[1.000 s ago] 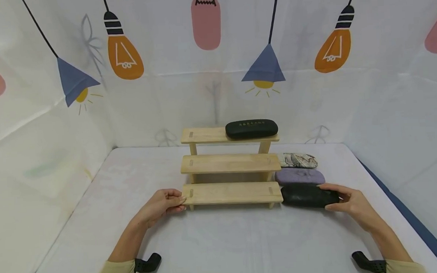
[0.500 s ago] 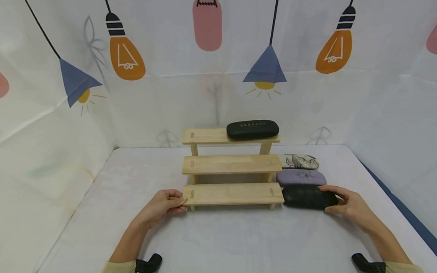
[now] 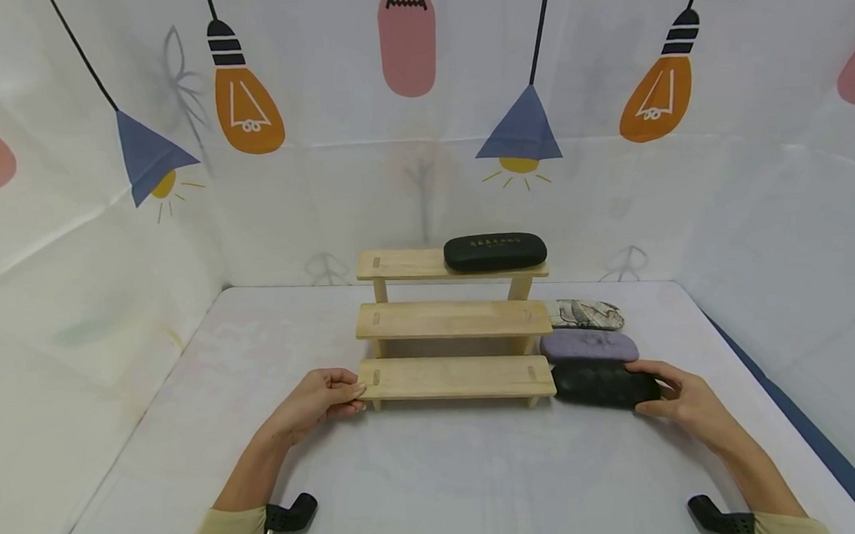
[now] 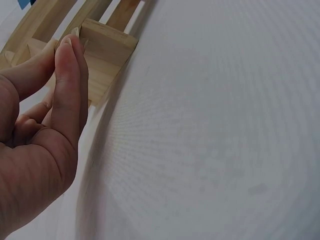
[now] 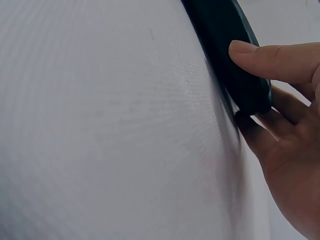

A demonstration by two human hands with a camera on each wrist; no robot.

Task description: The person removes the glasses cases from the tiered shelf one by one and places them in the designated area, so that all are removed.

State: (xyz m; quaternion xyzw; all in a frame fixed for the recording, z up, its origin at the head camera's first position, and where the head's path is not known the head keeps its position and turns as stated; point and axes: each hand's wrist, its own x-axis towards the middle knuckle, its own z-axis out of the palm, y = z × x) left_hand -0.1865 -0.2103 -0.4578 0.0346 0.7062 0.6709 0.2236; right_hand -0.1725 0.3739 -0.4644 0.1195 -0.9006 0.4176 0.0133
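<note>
A three-step wooden display stand (image 3: 455, 376) is on the white table in the head view. My left hand (image 3: 323, 401) pinches the left end of its lowest step between thumb and fingers. To the right of that step lies a black glasses case (image 3: 596, 383), its left end against or very near the stand. My right hand (image 3: 684, 399) grips the case's right end, thumb (image 5: 250, 52) on the near side and fingers beyond. Behind the black case sit a purple glasses case (image 3: 589, 346) and a patterned case (image 3: 586, 314).
Another dark glasses case (image 3: 495, 251) with small gold lettering rests on the right part of the top step. White cloth walls (image 3: 336, 191) printed with lamps and bulbs enclose the table (image 3: 438, 476) at the back and sides.
</note>
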